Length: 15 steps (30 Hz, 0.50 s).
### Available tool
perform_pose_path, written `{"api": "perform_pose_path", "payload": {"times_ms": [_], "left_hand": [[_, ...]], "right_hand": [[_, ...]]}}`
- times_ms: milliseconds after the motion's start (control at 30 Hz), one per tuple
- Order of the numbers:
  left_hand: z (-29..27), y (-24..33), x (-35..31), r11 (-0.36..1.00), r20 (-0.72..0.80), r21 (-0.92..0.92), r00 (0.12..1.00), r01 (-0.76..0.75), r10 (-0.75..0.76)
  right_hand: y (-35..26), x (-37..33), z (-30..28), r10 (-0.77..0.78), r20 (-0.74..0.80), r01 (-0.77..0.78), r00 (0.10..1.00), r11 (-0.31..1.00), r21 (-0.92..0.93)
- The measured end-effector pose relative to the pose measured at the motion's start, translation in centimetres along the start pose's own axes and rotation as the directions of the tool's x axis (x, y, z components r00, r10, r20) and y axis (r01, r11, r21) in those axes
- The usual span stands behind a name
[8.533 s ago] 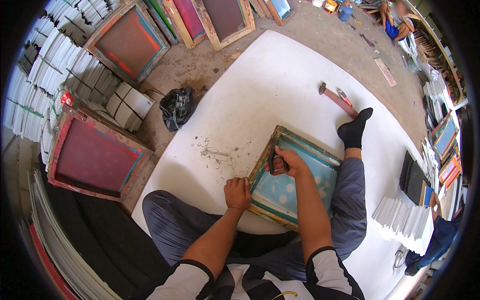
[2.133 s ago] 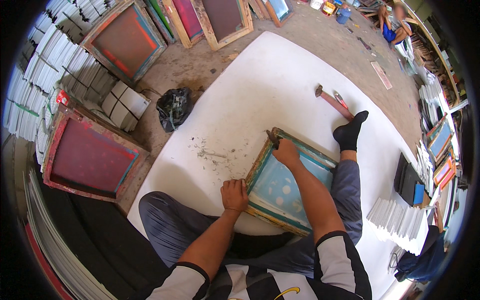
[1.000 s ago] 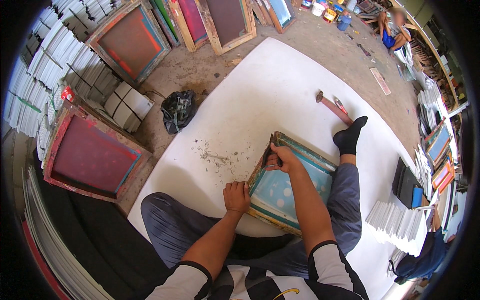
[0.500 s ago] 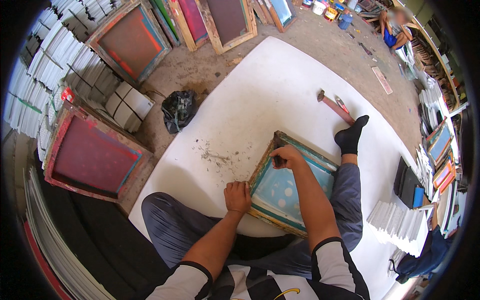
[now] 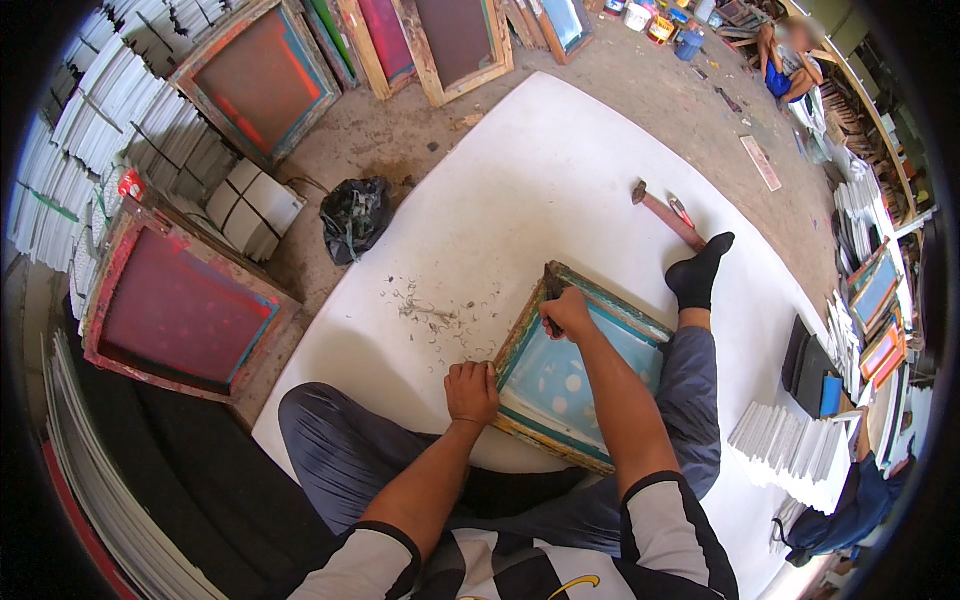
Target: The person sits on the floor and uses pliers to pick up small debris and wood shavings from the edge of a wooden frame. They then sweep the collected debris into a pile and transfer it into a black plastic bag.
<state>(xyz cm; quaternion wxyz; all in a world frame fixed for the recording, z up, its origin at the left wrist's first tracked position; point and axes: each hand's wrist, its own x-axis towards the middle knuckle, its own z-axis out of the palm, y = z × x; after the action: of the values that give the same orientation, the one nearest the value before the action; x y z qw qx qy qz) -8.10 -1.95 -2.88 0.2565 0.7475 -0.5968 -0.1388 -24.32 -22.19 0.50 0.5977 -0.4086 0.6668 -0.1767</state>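
A screen-printing frame (image 5: 521, 418) with worn wooden bars and pale blue mesh lies tilted across my lap, its right side against my leg. My left hand (image 5: 472, 392) is closed over the frame's left bar, toward the near corner. In my right hand (image 5: 568, 314) is a small dark hand tool (image 5: 553, 286), its tip at the same bar near the far corner. My fist hides most of the tool, so its exact kind does not show. Small curled scraps (image 5: 432, 316) are scattered on the white surface (image 5: 490, 190) left of the frame.
A hammer (image 5: 668, 218) and a red-handled tool (image 5: 682, 210) lie beyond my socked foot (image 5: 700, 272). A black plastic bag (image 5: 356, 218) sits off the left edge. More screen frames (image 5: 185, 305) stand at left; stacked white sheets (image 5: 785, 440) lie right. A person (image 5: 790, 60) sits far right.
My right hand and its tool have shifted slightly along the bar, the wrist turning a little. The left hand keeps its place on the frame.
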Motion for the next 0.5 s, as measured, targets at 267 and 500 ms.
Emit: {"api": "perform_pose_path", "payload": {"times_ms": [267, 500], "left_hand": [[0.0, 0.2, 0.1, 0.999, -0.002, -0.035, 1.000, 0.013, -0.013], [-0.2, -0.2, -0.2, 1.000, -0.008, -0.022, 1.000, 0.007, -0.008]], "right_hand": [[1.7, 1.4, -1.2, -0.376, -0.021, 0.294, 0.926, 0.757, -0.584], [-2.0, -5.3, 2.7, -0.153, 0.304, 0.291, 0.940, 0.823, -0.488]]}}
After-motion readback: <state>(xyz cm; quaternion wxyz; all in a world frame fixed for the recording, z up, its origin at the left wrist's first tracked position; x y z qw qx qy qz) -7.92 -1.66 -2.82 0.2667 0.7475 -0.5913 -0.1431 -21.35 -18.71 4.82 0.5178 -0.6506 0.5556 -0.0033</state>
